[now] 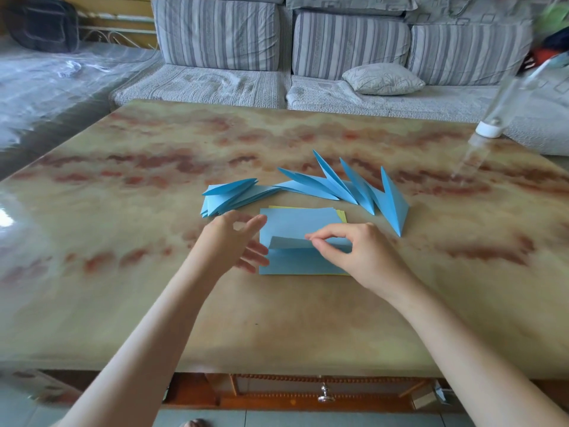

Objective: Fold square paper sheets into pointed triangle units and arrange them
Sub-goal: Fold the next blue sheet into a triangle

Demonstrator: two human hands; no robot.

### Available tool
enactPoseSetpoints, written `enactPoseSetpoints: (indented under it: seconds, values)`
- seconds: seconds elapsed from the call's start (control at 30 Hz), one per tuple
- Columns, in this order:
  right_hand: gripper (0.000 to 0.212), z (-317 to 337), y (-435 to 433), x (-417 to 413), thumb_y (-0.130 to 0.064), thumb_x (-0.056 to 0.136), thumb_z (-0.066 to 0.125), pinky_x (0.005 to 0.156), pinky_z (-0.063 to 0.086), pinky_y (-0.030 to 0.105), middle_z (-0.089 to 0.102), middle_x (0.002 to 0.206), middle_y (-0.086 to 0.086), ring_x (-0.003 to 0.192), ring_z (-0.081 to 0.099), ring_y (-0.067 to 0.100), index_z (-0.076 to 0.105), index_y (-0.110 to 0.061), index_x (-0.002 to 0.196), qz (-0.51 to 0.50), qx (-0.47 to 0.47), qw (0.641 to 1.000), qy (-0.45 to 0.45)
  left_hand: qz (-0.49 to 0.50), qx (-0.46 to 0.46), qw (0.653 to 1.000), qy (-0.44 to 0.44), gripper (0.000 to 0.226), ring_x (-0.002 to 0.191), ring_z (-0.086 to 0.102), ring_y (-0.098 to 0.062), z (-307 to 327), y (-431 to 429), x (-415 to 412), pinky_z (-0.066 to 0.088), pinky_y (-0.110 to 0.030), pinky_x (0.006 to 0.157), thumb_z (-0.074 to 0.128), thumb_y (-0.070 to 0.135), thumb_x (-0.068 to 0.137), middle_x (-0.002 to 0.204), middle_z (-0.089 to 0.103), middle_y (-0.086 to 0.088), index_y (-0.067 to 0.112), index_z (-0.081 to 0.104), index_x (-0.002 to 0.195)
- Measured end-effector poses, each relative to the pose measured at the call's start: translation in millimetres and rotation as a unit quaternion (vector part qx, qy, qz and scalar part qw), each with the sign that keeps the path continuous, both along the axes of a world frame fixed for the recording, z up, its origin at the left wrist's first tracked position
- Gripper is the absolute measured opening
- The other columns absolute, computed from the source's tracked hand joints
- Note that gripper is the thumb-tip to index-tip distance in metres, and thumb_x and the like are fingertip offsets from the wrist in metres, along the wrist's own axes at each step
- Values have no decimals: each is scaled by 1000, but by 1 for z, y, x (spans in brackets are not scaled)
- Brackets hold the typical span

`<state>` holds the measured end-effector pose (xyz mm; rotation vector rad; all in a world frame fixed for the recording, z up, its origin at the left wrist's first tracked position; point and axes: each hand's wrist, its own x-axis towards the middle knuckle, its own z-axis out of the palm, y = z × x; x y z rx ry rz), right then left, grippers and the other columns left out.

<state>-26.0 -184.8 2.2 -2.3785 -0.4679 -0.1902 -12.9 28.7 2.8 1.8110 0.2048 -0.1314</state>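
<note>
**Paper units partly made, a fresh sheet in hand**

Sofa (215,35) cushions in grey striped cloth fill the background, with a small pale pillow (381,78) on the seat. In front of them lies the counter (154,303), a broad glossy slab veined in cream and rust like polished marble.

On it, towards the far side, a row of pointed units (391,201) fans out. They are long narrow blue triangles with crisp creases, overlapping one another with their tips aimed up and away. To their left sits a flatter pile (228,195) of blue folded triangles, loosely stacked. I judge these to be finished or half-finished work, so a fair share of the folding looks done.

Nearer the person is the stack of square sheets (295,220), thin matte paper with blue uppermost and yellow sheets (341,214) showing at its far right corner. How many remain cannot be counted, but the stack says more folding is left, and the row is not yet a closed arrangement.

The right hand (354,251) has a narrow grip, thumb and fingertips pinching a raised edge of the top sheet (289,241), which is lifted off the stack in a soft bend. The left hand (234,238) is wide, fingers straight and spread, holding nothing, at the stack's left edge. Whether it touches the paper I cannot tell.
</note>
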Motion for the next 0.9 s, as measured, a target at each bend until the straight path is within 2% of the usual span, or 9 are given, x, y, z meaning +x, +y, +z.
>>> enactPoseSetpoints:
  seconds: [0.07,0.1,0.2,0.33,0.43,0.53,0.67,0.77,0.9]
  values:
    - [17,1,1,-1,-45,86,58,84,53,39,69,105,-26,85,70,26,69,-34,84,9,41,999,9,-5,-47,998,38,46,55,70,-26,2,-2,1,51,-26,42,58,33,93,66,68,-13,6,45,128]
    - [15,1,0,-2,-42,87,60,89,52,38,69,105,-26,93,70,20,71,-32,86,19,52,998,14,-3,-65,996,53,53,57,71,-27,2,-2,2,52,-27,42,59,33,92,64,66,-11,5,41,133]
    - [11,4,-1,-3,-24,91,64,97,45,20,70,106,-22,104,62,-7,74,-19,91,53,95,994,31,1,-120,991,66,64,67,73,-28,4,-1,2,55,-27,48,65,27,89,74,62,-9,4,33,140]
    - [10,8,0,-6,-14,90,65,92,39,7,72,106,-17,104,63,-6,75,-12,90,102,148,983,49,33,-219,974,52,70,69,72,-21,6,2,3,60,-29,66,65,9,88,94,67,-11,6,24,145]
    - [9,8,0,-6,-10,89,65,91,39,7,72,105,-14,103,63,-5,73,-10,85,106,164,979,49,34,-262,964,30,56,70,72,-17,5,6,6,59,-26,61,58,-5,88,105,68,-13,1,38,140]
    - [7,3,-2,-4,-7,88,66,92,41,9,72,105,-13,104,63,-5,70,-8,83,78,158,984,26,27,-270,962,21,36,67,71,-12,7,7,6,58,-24,60,47,-15,87,100,67,-8,8,61,112]
    - [12,2,-6,4,-9,86,69,102,36,17,70,110,-13,117,55,-3,67,-16,77,42,179,983,4,2,-291,956,27,36,69,71,-15,9,3,2,59,-25,63,47,-14,86,92,70,-4,13,65,102]
    - [10,6,-5,7,-23,82,72,105,29,14,64,121,-14,129,44,-3,68,-26,74,19,208,978,3,4,-304,952,25,28,71,71,-18,10,2,2,59,-27,63,47,-10,89,93,71,-7,9,65,100]
    - [12,8,-4,9,-40,73,70,102,22,6,54,134,-13,132,36,-8,69,-28,74,-27,243,969,33,12,-339,940,27,16,73,72,-20,12,0,2,57,-25,58,50,0,94,93,72,-10,3,62,104]
